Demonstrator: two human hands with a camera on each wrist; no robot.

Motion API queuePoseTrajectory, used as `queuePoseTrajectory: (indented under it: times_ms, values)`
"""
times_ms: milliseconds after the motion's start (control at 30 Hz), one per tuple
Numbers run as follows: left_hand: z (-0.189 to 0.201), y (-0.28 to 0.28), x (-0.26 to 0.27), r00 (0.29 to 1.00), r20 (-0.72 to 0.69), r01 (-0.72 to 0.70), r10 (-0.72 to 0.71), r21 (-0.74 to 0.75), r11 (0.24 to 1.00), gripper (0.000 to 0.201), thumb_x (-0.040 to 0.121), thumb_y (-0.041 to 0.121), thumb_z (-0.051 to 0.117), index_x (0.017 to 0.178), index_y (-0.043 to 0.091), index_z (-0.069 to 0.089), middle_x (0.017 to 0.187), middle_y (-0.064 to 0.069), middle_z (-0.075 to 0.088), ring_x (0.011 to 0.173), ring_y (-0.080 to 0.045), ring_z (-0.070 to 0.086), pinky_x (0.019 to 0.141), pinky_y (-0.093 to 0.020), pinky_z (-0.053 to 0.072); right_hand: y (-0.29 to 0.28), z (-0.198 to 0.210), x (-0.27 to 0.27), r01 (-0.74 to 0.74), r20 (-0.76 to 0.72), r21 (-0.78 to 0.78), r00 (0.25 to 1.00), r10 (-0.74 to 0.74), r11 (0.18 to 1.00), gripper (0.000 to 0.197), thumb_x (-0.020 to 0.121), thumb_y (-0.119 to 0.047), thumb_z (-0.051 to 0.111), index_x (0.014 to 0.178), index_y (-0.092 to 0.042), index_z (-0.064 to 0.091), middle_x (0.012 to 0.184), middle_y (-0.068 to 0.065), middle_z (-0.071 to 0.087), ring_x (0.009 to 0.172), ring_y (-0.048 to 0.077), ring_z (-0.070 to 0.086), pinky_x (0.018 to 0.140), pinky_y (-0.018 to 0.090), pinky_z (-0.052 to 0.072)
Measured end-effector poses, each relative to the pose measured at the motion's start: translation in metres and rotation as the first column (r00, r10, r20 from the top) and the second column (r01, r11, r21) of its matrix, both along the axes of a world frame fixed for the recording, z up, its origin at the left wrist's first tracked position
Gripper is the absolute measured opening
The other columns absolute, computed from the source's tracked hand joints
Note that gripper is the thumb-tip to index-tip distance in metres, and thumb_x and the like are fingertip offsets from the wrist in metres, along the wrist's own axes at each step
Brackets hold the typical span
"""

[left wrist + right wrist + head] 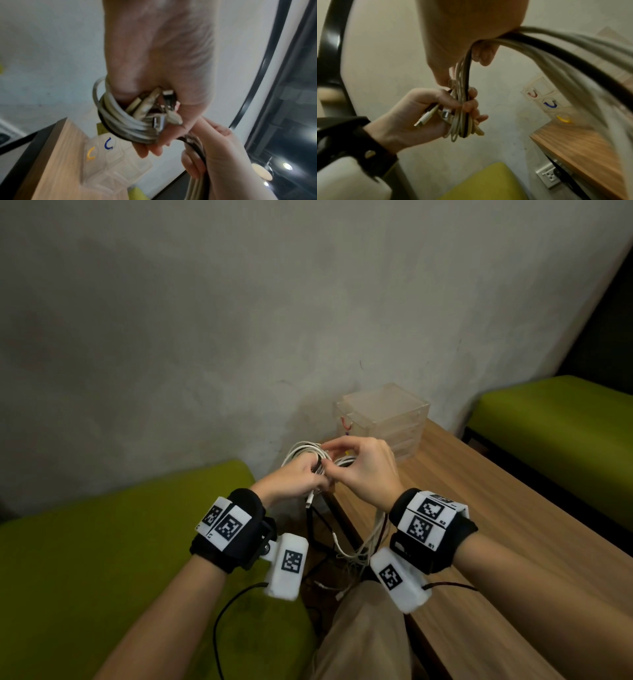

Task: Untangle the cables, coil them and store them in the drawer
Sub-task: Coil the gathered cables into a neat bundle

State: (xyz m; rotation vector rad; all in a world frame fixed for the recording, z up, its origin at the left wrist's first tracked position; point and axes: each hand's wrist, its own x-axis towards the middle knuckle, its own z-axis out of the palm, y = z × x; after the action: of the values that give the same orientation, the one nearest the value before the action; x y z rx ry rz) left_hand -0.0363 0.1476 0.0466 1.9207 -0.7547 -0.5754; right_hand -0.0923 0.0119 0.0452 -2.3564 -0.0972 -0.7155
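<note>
while gripped by left hand (297, 478) and right hand (365, 471), cable bundle (306, 453)

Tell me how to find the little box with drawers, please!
Look along the wooden table to its far end by the grey wall. The clear plastic drawer box stands there, just behind both hands. Its see-through drawers have red, blue and yellow handles.

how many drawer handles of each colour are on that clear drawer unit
On the clear drawer unit, by the right wrist view:
red handle: 1
blue handle: 1
yellow handle: 1
Total: 3 handles visible
</note>
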Motion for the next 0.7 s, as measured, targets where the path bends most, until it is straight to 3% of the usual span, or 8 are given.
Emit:
queuePoseTrajectory:
  times_ms: [100,200,267,333,400,467,633,700]
  values:
    - [-0.001,0.0,-0.004,0.996,-0.065,-0.065,0.058,-0.099,0.993,0.032,0.073,-0.02,0.045,0.067,0.011,0.046,0.041,0.01,0.052,0.04,0.002,0.046,0.039,-0.007,0.033,0.003,0.0,0.0,0.037,-0.012,0.001,0.999,-0.037,0.999,0.019,0.07,-0.032,0.068,0.088,-0.031,0.074,0.077,-0.004,0.074,0.078,0.015,0.068,0.069,0.034,0.053]
    - [-0.004,0.001,-0.006,0.985,-0.148,-0.121,0.094,-0.185,0.975,0.023,0.062,-0.015,0.049,0.063,0.008,0.047,0.042,0.007,0.055,0.045,-0.004,0.05,0.041,-0.011,0.037,0.003,-0.003,0.001,-0.007,-0.004,0.076,1.0,0.007,0.997,0.018,0.07,-0.034,0.069,0.086,-0.029,0.075,0.078,-0.003,0.075,0.077,0.013,0.069,0.07,0.037,0.054]
    - [-0.002,0.003,-0.009,0.972,-0.234,-0.093,0.03,-0.264,0.96,0.011,0.056,-0.003,0.045,0.063,0.005,0.046,0.042,0.004,0.054,0.04,-0.004,0.048,0.038,-0.012,0.035,0.002,-0.005,0.002,-0.051,0.006,0.111,0.999,0.05,0.992,0.02,0.069,-0.035,0.067,0.085,-0.027,0.075,0.079,-0.005,0.075,0.076,0.01,0.069,0.07,0.038,0.055]
    - [0.0,0.004,-0.009,0.939,-0.343,-0.098,-0.026,-0.339,0.936,0.011,0.061,0.01,0.046,0.068,0.003,0.051,0.048,0.002,0.058,0.041,-0.006,0.051,0.04,-0.013,0.039,0.0,-0.007,0.003,-0.081,0.02,0.117,0.997,0.079,0.99,0.021,0.068,-0.036,0.066,0.084,-0.026,0.076,0.079,-0.007,0.075,0.075,0.006,0.068,0.071,0.038,0.055]
    - [-0.003,0.003,-0.007,0.904,-0.427,-0.149,-0.021,-0.361,0.92,0.035,0.08,0.038,0.052,0.081,0.004,0.058,0.063,-0.004,0.063,0.055,-0.011,0.058,0.048,-0.017,0.046,-0.002,-0.008,0.004,-0.12,0.022,0.119,0.993,0.118,0.986,0.021,0.069,-0.036,0.066,0.084,-0.025,0.076,0.079,-0.007,0.074,0.074,0.005,0.068,0.07,0.039,0.056]
    - [-0.005,-0.001,-0.001,0.911,-0.407,-0.209,0.07,-0.308,0.928,0.057,0.086,0.057,0.04,0.089,0.003,0.06,0.08,-0.016,0.061,0.066,-0.018,0.059,0.054,-0.02,0.048,-0.001,-0.01,0.005,-0.156,0.026,0.119,0.988,0.154,0.981,0.02,0.07,-0.035,0.066,0.084,-0.023,0.075,0.079,-0.007,0.074,0.073,0.004,0.068,0.07,0.039,0.057]
    - [-0.015,-0.007,0.001,0.939,-0.25,-0.312,0.236,-0.333,0.89,0.029,0.093,0.012,0.043,0.087,-0.01,0.061,0.077,-0.017,0.058,0.059,-0.011,0.059,0.052,-0.017,0.046,-0.002,-0.009,0.001,-0.229,0.077,0.051,0.971,0.225,0.972,0.021,0.073,-0.034,0.072,0.085,-0.018,0.074,0.081,-0.003,0.074,0.074,0.005,0.069,0.071,0.035,0.057]
    - [-0.013,-0.006,0.002,0.948,-0.21,-0.297,0.239,-0.314,0.902,0.023,0.091,0.007,0.045,0.08,-0.002,0.062,0.072,-0.012,0.059,0.058,-0.006,0.059,0.053,-0.017,0.045,-0.006,-0.005,-0.002,-0.269,0.116,0.007,0.957,0.266,0.963,0.018,0.08,-0.029,0.067,0.085,-0.014,0.073,0.079,-0.001,0.073,0.072,0.006,0.067,0.067,0.033,0.056]
